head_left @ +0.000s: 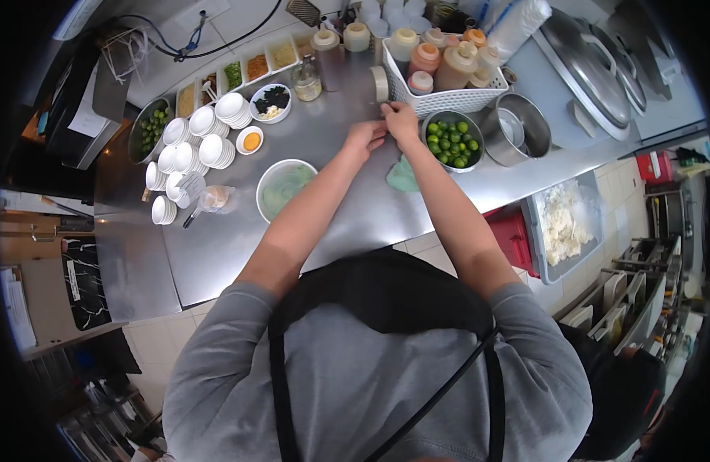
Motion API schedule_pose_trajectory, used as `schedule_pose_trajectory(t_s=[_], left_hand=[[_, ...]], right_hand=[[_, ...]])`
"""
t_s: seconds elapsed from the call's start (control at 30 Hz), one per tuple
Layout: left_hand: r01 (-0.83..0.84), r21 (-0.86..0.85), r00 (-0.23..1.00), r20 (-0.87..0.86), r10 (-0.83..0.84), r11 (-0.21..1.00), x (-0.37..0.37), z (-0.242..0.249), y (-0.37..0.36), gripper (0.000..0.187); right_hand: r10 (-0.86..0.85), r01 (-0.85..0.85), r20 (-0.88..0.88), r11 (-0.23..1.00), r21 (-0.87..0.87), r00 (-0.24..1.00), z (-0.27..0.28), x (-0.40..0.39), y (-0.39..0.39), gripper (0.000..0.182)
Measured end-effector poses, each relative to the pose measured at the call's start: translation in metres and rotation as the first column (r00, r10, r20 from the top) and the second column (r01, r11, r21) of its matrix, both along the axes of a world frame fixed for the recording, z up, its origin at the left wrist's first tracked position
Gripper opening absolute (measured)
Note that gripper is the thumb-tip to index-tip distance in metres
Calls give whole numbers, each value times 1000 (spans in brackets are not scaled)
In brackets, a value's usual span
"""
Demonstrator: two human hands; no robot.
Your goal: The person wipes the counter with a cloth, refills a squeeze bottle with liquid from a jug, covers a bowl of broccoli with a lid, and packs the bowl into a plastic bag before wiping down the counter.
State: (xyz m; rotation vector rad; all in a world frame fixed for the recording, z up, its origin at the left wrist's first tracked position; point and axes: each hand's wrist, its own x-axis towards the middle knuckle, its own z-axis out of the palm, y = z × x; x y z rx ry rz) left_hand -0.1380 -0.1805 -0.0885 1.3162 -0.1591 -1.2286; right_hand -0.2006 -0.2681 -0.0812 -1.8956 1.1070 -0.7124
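Note:
My left hand (365, 137) and my right hand (402, 123) meet over the steel counter (336, 204), their fingertips close together. The fingers of both are bent and pressed in, and whatever lies between them is too small or hidden to make out. Just beyond my right fingertips stands a pale round-ended container (380, 83). A green cloth (402, 175) lies under my right forearm. To the right is a metal bowl of green limes (453, 144). Left of my left forearm sits a white-rimmed bowl (282, 187) with something pale green inside.
A white basket (463, 101) of sauce bottles stands behind the limes, with a steel pot (517, 129) at right. Stacked white cups (215, 152), a small orange-filled dish (251, 140) and a plastic bag (215, 199) are at left. Part of a person (617, 385) shows at lower right.

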Motion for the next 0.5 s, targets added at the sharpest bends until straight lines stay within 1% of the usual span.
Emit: schedule_pose_trajectory(t_s=[0.07,0.1,0.13,0.17,0.2,0.23,0.3,0.33,0.4,0.47,0.5], left_hand=[[-40,-30,998,-40,39,999,0,-3,-2,28],[-27,-33,999,-31,26,999,0,0,-2,28],[-33,-27,999,-31,32,999,-1,2,-2,29],[-44,-21,998,-35,43,999,-3,6,-1,30],[-43,-23,999,-32,42,999,-4,11,-1,30],[-43,-5,998,-36,43,999,-4,15,-1,31],[-44,21,998,-44,45,999,-4,14,2,32],[-46,18,996,-70,47,999,-2,12,-1,34],[-48,15,994,-98,49,999,1,11,-2,36],[-63,63,981,-178,74,996,2,20,-2,43],[-67,65,980,-181,78,996,-2,28,-1,43]], right_hand=[[73,-73,0,986,149,997,-6,2,-8,31],[61,-61,9,987,146,998,-15,3,-15,31],[75,-102,119,967,235,990,-24,5,-21,26],[84,-155,226,935,318,971,-22,4,-20,22],[84,-155,228,936,316,970,-20,1,-21,22],[161,-223,272,951,216,949,-20,-6,-20,18],[209,-291,305,922,254,929,16,-35,3,16],[178,-290,301,876,386,937,44,-59,24,17],[200,-380,393,803,458,897,46,-113,49,18],[180,-275,279,894,354,943,53,-163,87,20],[206,-280,221,877,390,953,59,-187,102,18]])
